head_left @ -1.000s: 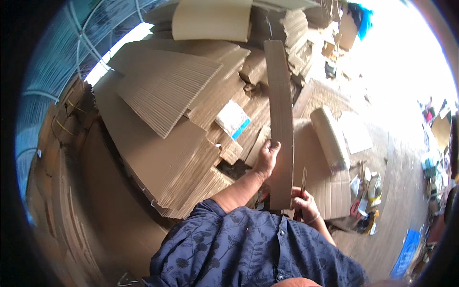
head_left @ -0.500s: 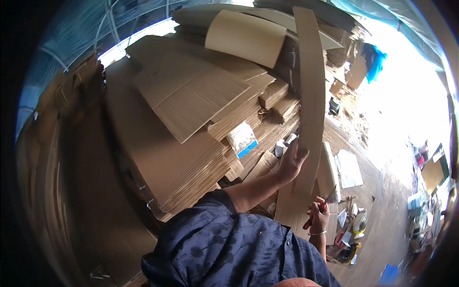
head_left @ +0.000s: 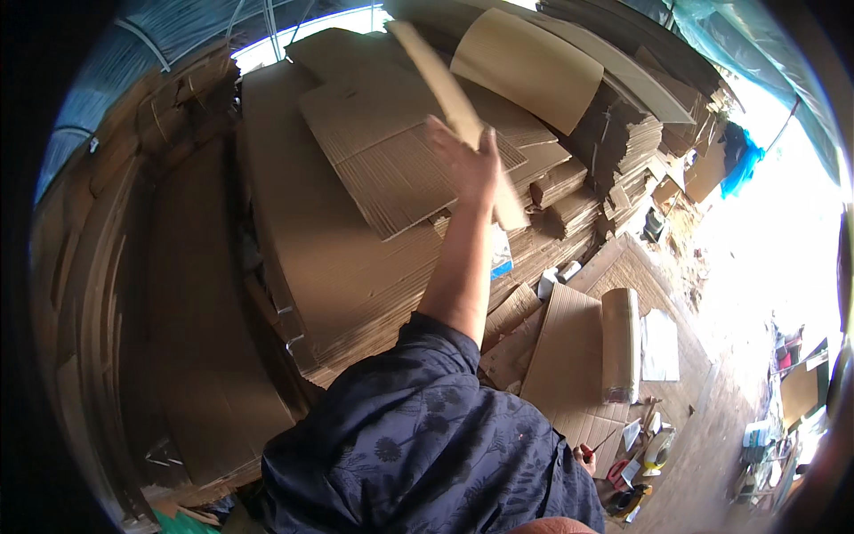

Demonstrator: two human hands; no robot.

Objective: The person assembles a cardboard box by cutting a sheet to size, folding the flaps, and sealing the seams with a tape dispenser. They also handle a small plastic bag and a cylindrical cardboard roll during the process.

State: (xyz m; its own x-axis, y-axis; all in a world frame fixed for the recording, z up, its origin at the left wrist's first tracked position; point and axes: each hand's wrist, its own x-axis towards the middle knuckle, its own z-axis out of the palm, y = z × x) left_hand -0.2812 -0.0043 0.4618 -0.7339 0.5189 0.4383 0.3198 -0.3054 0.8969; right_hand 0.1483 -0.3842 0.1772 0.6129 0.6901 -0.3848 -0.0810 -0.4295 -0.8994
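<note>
My left hand (head_left: pixel 466 165): thumb and fingers spread apart, grip indeterminable | cardboard strip (head_left: pixel 433 73): crosses at fingers, 11 to 5 o'clock | right hand (head_left: pixel 583 461): curled around red-handled tool (head_left: pixel 589 454)

light tan long flat cardboard strip (head_left: pixel 434 71), brown flat cardboard sheet (head_left: pixel 391 178) with fine parallel lines, pale cream curved sheet (head_left: pixel 525 67), dark navy cloth shirt (head_left: pixel 418 445) with darker leaf-and-flower print, red-handled thin tool (head_left: pixel 588 455), bright blue crumpled plastic (head_left: pixel 744 169), white flat sheet (head_left: pixel 660 345), blue translucent sheeting (head_left: pixel 89 93)
</note>
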